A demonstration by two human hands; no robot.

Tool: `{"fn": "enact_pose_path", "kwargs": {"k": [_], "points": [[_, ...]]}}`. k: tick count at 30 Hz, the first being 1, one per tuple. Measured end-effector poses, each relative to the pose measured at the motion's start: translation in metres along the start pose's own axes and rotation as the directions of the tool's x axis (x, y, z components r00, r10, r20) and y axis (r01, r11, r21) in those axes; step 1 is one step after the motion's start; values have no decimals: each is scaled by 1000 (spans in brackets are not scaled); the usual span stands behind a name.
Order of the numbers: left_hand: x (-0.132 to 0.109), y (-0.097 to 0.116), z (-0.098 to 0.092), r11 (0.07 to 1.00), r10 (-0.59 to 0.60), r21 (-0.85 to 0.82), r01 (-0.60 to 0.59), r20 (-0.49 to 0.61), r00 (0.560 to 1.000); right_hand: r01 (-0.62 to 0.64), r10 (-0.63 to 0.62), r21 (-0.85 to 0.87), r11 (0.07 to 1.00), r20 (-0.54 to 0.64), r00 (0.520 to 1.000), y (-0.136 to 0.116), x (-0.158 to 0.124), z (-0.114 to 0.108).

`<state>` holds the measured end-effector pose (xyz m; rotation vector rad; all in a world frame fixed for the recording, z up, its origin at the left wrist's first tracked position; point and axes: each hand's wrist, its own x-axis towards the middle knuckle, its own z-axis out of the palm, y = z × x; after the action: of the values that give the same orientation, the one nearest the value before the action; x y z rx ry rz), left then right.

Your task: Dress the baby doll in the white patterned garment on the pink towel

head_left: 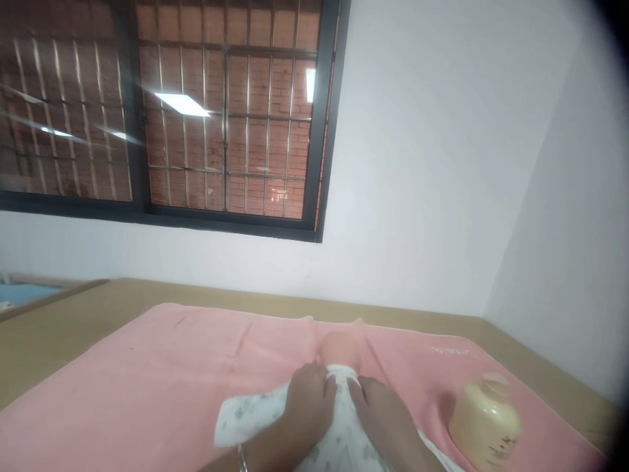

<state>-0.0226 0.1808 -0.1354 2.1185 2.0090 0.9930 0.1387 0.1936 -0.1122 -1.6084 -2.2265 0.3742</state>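
A doll with a smooth pinkish head (340, 351) lies on a pink cloth (162, 373), wearing a white patterned garment (255, 414). My left hand (310, 398) is closed on the garment just below the head, on the left side. Opposite it, my right hand (381, 410) is closed on the garment's right side near the neck. The garment's front shows between both hands, and one sleeve spreads out to the left. The doll's lower part runs out of the bottom of the view.
A cream-yellow bottle (486, 419) stands on the cloth at the right. The cloth covers a tan table (132, 288) against a white wall (417, 196). A dark-framed window (226, 223) with bars is behind. Something blue (24, 293) shows at the far left.
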Motion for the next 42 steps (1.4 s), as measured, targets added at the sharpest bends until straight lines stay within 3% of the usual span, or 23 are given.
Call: {"fn": "enact_pose_path", "kwargs": {"k": [4, 11, 16, 19, 23, 26, 32, 34, 37, 42], "points": [[2, -3, -2, 999, -51, -15, 52, 67, 996, 56, -63, -84, 995, -87, 994, -9, -5, 1], [-1, 2, 2, 995, 96, 21, -96, -30, 995, -35, 16, 138, 990, 140, 990, 10, 6, -3], [0, -1, -4, 999, -35, -12, 36, 54, 998, 30, -30, -17, 999, 4, 1000, -5, -4, -2], [1, -2, -5, 998, -56, -19, 58, 87, 995, 66, -68, -48, 997, -51, 996, -10, -6, 2], [0, -1, 1, 999, 29, -15, -28, 18, 999, -34, 33, 9, 999, 81, 996, 1, 3, 1], [-1, -1, 3, 993, 110, -27, -111, -16, 994, -47, 32, 86, 995, 173, 984, 9, 9, -2], [2, -2, -2, 996, -69, -48, 71, 50, 996, 13, -10, -114, 993, 31, 999, 1, 1, 5], [3, -2, -4, 995, -77, -53, 81, 82, 994, 56, -53, -145, 988, 24, 998, -3, -2, 8], [1, -1, -2, 998, -26, -57, 30, 72, 997, 48, -45, -112, 993, 30, 999, -1, -2, 6], [-1, -4, 6, 991, 115, -63, -119, -61, 992, 17, -24, 69, 997, 115, 993, 11, 6, -3]]}}
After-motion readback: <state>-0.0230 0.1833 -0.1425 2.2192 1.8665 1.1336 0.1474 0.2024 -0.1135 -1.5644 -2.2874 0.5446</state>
